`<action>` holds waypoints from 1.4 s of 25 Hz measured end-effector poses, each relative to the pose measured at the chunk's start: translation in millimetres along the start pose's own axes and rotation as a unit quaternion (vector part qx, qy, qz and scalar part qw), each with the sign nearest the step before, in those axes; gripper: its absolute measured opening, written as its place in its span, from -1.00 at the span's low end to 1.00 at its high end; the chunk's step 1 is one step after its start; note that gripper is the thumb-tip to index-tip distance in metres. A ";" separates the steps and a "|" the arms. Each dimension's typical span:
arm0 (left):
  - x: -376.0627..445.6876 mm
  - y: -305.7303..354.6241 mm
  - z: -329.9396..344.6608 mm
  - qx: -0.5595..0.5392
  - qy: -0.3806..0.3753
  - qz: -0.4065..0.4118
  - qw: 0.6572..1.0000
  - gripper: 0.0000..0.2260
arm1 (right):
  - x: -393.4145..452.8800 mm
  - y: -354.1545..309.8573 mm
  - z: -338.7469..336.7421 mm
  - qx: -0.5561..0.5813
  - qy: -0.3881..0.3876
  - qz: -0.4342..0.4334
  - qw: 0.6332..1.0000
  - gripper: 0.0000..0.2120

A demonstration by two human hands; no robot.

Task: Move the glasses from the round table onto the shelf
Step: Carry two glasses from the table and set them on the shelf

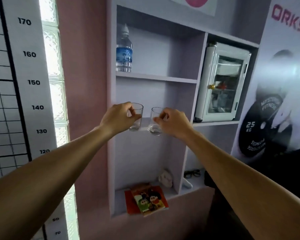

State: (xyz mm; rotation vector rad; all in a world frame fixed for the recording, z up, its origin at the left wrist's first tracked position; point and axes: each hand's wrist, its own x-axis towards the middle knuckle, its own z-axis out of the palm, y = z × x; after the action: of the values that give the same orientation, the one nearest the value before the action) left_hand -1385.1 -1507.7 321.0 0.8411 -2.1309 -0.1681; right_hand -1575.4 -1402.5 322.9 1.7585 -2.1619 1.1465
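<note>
Two clear drinking glasses are held up at the middle board of a pale lilac shelf unit [156, 77]. My left hand [117, 117] grips the left glass [136, 121] by its side; the base of this glass is at the front edge of the board. My right hand [173, 122] pinches the right glass [155, 125], which tilts slightly and hangs just in front of the board's edge. Whether either base rests on the board I cannot tell. The round table is out of view.
A water bottle [124, 49] stands on the board above. Colourful booklets [146, 199] and a small white figure [165, 178] lie on the bottom board. To the right sit a small glass-door cabinet [222, 84], spectacles [191, 174], and a gym poster [275, 118]. A height chart [29, 82] hangs left.
</note>
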 end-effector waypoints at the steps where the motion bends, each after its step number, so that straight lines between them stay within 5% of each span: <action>1: 8.9 -4.7 5.0 0.006 0.000 -0.004 1.000 -0.78 | 12.7 4.3 6.1 0.007 0.000 -0.003 1.000 -0.83; 17: 84.3 -39.9 89.1 0.114 0.042 -0.123 0.985 -0.75 | 157.3 69.2 82.0 0.075 -0.079 -0.114 0.988 -0.85; 26: 83.6 -32.3 92.2 0.320 0.142 -0.078 0.934 -0.73 | 178.5 74.9 103.9 0.173 -0.112 -0.133 0.969 -0.63; 35: 75.8 -33.7 91.4 0.404 0.047 -0.102 0.908 -0.82 | 186.3 73.0 116.8 0.226 -0.112 -0.143 0.957 -0.58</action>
State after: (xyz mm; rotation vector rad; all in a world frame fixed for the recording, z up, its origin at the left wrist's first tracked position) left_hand -1468.8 -1595.3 297.3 1.5034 -1.9986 0.6879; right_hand -1657.3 -1618.6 305.9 2.4003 -1.7536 1.5106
